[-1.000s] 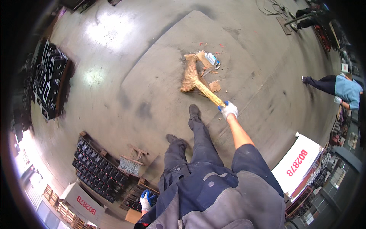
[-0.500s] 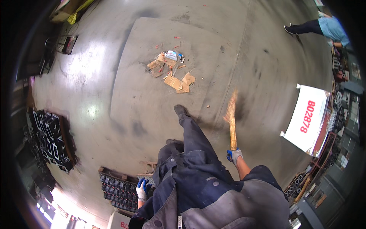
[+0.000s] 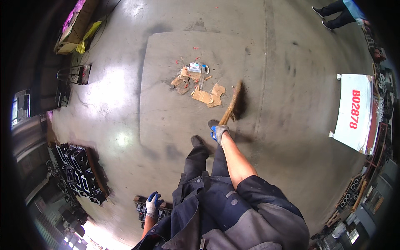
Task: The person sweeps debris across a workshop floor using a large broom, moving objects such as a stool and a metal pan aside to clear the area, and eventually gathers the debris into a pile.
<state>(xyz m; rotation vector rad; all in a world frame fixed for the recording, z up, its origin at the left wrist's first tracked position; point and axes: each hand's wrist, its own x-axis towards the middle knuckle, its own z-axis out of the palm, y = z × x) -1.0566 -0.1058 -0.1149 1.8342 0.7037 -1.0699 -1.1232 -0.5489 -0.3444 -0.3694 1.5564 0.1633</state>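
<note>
My right hand [image 3: 218, 132], in a blue and grey glove, grips the wooden handle of a straw broom [image 3: 234, 103]. The broom head is blurred and sits just right of a pile of torn cardboard scraps [image 3: 199, 88] with a small light-blue packet among them, on the grey concrete floor [image 3: 125, 104]. My left hand [image 3: 152, 205], also gloved, hangs at my side with its fingers spread and holds nothing. It is near a low pallet of dark parts behind me. My dark trousers and shoes show below the broom.
A white panel with red marking [image 3: 352, 111] lies at the right. Black metal parts are stacked on a pallet [image 3: 79, 173] at the left. Another person's legs [image 3: 337, 11] are at the top right. A cardboard box [image 3: 77, 25] sits top left.
The broom has swung from my right side toward the cardboard pile, after an earlier stroke into the scraps. My view has turned, so the pile sits nearer the centre.
</note>
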